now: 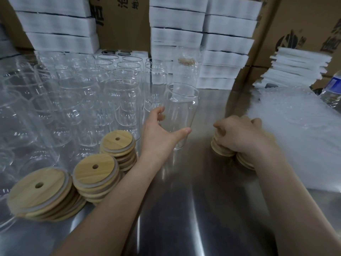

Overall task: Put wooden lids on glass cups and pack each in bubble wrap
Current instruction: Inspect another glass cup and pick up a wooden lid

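A: Cup status?
B: One glass cup [180, 108], upright on the steel table [203, 209], centre, just right of the rows of bare cups [125, 93]. No lid on it yet. Left hand [158, 132] wraps its lower body, thumb across the front, fingers round the far-left side. Reads as a grip.
A: Right hand?
B: Right hand [239, 133] is knuckles-up, fingers curled over a few wooden lids [222, 149] lying on the table. They're right of the cup and apart from it. Bubble wrap [295, 137] just beyond.
A: Handling?
B: Thin clear glass: prob. light, rigid, slick, breakable. Tall and narrow, so tippy. Best held round the mid-body w/ a full wrap, not by the rim. Lids look stiff, light, flat. Pale ring on the edges in the lid stacks [96, 176] at left looks like a seal, so expect a press-fit. Take a lid by its edge. Wrap should be soft and floppy.
A: What can't you see?
B: No. of lids under the right hand, since the palm covers them. Cup base is hard to trace, glass on shiny steel. Blurred tan patch [186, 60] behind is poss. a wrapped, lidded cup; not sure. Far-left cups are smeared by the lens.
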A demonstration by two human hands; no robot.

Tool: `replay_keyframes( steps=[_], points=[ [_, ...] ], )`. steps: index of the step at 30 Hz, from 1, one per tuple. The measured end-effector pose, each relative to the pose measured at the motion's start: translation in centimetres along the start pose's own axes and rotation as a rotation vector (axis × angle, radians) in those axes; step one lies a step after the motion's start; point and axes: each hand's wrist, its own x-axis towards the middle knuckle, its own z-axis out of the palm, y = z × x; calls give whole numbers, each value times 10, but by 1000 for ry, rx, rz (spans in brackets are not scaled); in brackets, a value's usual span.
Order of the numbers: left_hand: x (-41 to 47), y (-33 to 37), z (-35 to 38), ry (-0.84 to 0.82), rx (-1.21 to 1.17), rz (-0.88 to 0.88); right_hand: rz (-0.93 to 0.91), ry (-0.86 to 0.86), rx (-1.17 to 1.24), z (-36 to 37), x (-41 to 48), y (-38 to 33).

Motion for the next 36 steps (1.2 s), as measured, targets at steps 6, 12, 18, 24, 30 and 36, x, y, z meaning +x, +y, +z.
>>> replay_keyframes(
  steps=[6,12,18,24,30,36],
  points=[
    [4,-3,0,38,-19,-14,-107,290,329,-3,-4,-7],
    [2,-4,2,40,-1,-1,-147,199,1302,1,-4,-25],
    [0,-3,5,25,2,15,27,-137,2137,8,5,-35],
    [2,-5,5,4,9,14,-106,43,2152,16,9,-26],
    [1,-6,5,-14,5,7,-174,170,2060,16,7,-26],
    [-1,-4,4,-26,32,20,-205,186,2022,17,9,-30]
  ],
)
